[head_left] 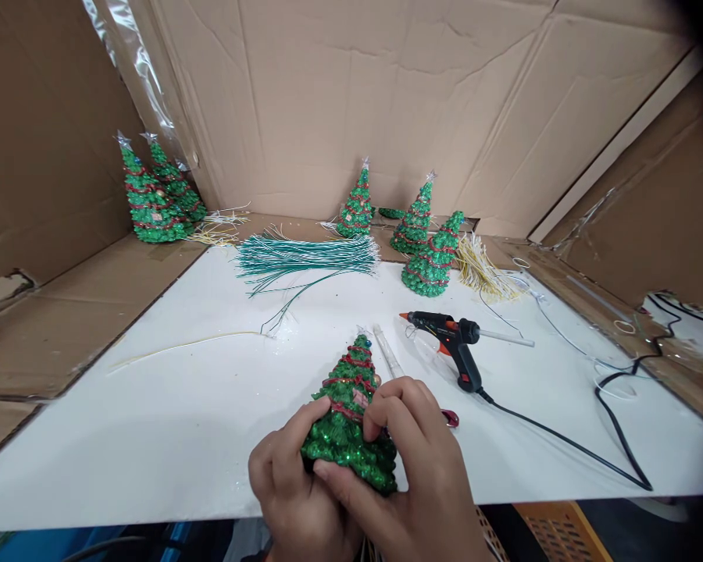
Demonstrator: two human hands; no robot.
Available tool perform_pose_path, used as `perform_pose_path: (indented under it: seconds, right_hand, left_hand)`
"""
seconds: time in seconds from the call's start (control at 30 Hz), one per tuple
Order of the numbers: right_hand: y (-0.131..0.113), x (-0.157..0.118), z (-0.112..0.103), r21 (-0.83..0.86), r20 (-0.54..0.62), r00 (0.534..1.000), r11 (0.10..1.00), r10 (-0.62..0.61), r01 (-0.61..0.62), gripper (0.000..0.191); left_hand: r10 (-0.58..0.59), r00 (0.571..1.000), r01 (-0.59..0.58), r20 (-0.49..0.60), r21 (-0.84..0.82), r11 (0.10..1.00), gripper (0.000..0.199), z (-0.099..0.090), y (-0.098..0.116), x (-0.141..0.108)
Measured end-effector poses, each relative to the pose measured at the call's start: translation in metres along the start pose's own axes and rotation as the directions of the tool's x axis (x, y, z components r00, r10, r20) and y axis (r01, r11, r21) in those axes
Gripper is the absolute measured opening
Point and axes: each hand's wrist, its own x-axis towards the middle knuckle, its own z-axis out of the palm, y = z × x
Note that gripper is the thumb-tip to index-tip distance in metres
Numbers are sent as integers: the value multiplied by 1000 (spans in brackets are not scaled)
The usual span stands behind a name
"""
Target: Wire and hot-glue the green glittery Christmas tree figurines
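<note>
A small green glitter Christmas tree (345, 445) with red garlands and a star on top is tilted over the front edge of the white table. My left hand (296, 476) is wrapped round its lower left side. My right hand (413, 468) grips the right side, the thumb at the base and the curled fingers against the front. The tree's underside is hidden. Just beyond my right hand lie a clear stick (388, 353) and a small red object (451, 418), partly covered by the hand.
A black glue gun (460, 343) with an orange tip lies right of centre, its cord running to the right. Green wires (308, 257) and yellow wires (483, 269) lie at the back. Several decorated trees (430, 265) stand along the cardboard walls (351, 101).
</note>
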Motion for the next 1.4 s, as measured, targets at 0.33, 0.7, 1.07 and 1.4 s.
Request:
perform_pose_path:
  seconds: [0.33, 0.7, 1.07, 1.4]
  right_hand:
    - [1, -2, 0, 8, 8, 1000, 1000, 5, -5, 30]
    - [1, -2, 1, -18, 18, 1000, 1000, 1, -1, 29]
    - [2, -5, 4, -84, 6, 999, 996, -43, 43, 26]
    - [0, 0, 5, -110, -60, 997, 993, -57, 50, 25]
  left_hand:
    - [-18, 1000, 19, 16, -69, 997, 37, -2, -1, 3]
    - [-31, 999, 29, -17, -86, 996, 30, 1, -6, 1]
    - [19, 1000, -19, -18, -37, 999, 32, 0, -2, 3]
    - [-120, 993, 121, 14, -109, 987, 36, 2, -8, -6]
